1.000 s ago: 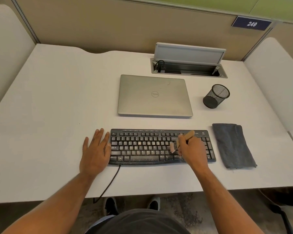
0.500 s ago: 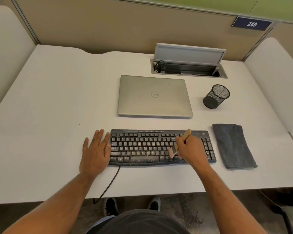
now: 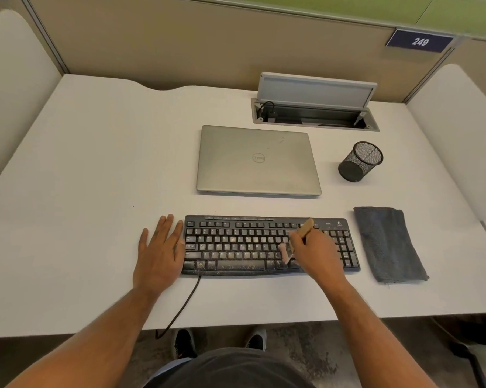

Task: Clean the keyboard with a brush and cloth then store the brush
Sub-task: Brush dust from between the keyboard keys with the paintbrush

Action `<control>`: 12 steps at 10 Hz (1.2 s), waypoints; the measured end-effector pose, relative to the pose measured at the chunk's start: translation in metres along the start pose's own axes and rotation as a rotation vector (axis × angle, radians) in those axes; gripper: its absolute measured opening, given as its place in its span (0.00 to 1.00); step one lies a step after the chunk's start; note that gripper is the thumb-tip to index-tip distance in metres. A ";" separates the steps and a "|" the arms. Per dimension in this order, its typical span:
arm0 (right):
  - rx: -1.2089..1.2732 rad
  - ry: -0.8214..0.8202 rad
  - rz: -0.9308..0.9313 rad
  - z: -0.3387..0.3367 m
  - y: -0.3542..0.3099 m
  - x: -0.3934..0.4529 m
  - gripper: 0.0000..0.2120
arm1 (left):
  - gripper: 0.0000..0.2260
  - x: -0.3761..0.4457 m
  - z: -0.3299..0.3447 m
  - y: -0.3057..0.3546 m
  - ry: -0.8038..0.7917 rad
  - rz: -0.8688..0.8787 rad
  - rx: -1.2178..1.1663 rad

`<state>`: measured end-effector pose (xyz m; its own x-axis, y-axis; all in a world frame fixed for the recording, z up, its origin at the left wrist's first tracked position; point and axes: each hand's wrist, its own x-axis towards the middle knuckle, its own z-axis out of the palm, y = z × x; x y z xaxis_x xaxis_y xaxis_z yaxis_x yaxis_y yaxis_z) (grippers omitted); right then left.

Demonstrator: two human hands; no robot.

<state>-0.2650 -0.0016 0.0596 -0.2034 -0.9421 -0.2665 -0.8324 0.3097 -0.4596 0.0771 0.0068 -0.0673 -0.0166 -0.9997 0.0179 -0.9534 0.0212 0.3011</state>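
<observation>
right hand grips the brush over the right half of the dusty keyboard, bristles down on the keys, wooden handle angled up and away. left hand lies flat, fingers straight, on the tabletop against the keyboard's left edge. grey cloth lies just right of the keyboard.

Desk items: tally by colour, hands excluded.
Black: 2, keyboard, mesh cup
Silver: 1, laptop
Grey: 1, cloth
Tan: 1, brush
Total: 5
</observation>
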 end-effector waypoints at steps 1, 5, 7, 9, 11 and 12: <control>-0.001 -0.060 0.013 -0.005 -0.003 0.005 0.23 | 0.27 0.000 0.001 -0.001 -0.005 0.007 0.012; 0.006 -0.043 -0.005 -0.008 -0.006 0.005 0.23 | 0.28 0.001 0.002 -0.001 -0.009 -0.001 0.011; -0.032 -0.089 -0.013 -0.007 -0.005 0.004 0.24 | 0.27 0.001 0.003 -0.002 -0.013 -0.004 0.024; 0.056 -0.008 0.000 -0.007 0.001 0.005 0.22 | 0.27 0.000 0.003 -0.001 -0.004 -0.008 0.009; 0.076 -0.014 0.042 -0.013 0.002 0.009 0.23 | 0.27 0.000 0.002 -0.001 -0.001 -0.003 0.012; 0.082 0.037 0.037 -0.011 0.001 0.007 0.22 | 0.27 0.000 0.003 -0.001 0.007 -0.007 0.002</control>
<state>-0.2731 -0.0089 0.0665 -0.2534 -0.9335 -0.2538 -0.7792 0.3525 -0.5183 0.0774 0.0070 -0.0702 -0.0083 -0.9997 0.0227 -0.9540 0.0147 0.2995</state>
